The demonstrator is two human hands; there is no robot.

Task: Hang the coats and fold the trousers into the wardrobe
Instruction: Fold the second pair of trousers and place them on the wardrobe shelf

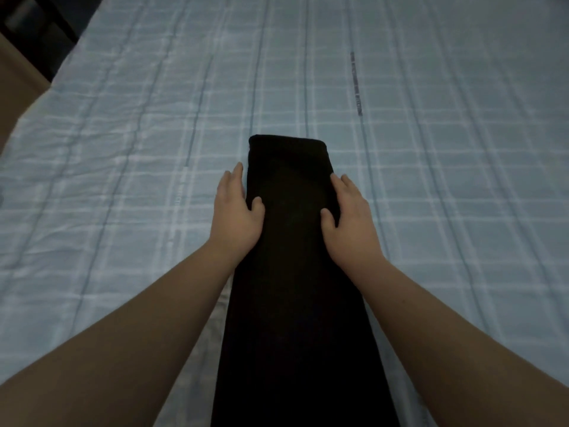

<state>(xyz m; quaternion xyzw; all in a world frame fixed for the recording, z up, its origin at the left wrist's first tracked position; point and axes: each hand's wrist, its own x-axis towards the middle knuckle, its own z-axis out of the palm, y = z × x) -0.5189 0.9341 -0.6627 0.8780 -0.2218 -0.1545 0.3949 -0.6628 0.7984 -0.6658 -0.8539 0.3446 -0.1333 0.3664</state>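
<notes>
I've got both hands down on the trousers now. Left hand sits on the left edge, fingers running down the side of the cloth and thumb lying on top; right hand mirrors it on the right edge. They're apart, one on each side, gripping the edges lightly rather than bunching anything.

The trousers lie flat on the bed, a long dark strip folded narrow. The long axis runs near to far, straight away from me; the far end is a neat, squared-off edge just beyond my fingertips, and the near end runs out of view at the bottom, so I can't tell how much length is left.

Risks, as I judge them: the cloth is soft, so lifting from the edges alone could let the middle sag and the layers slide apart. If one hand leads, the fold will go askew. The bedsheet is loose and wrinkled, so it may drag along.
</notes>
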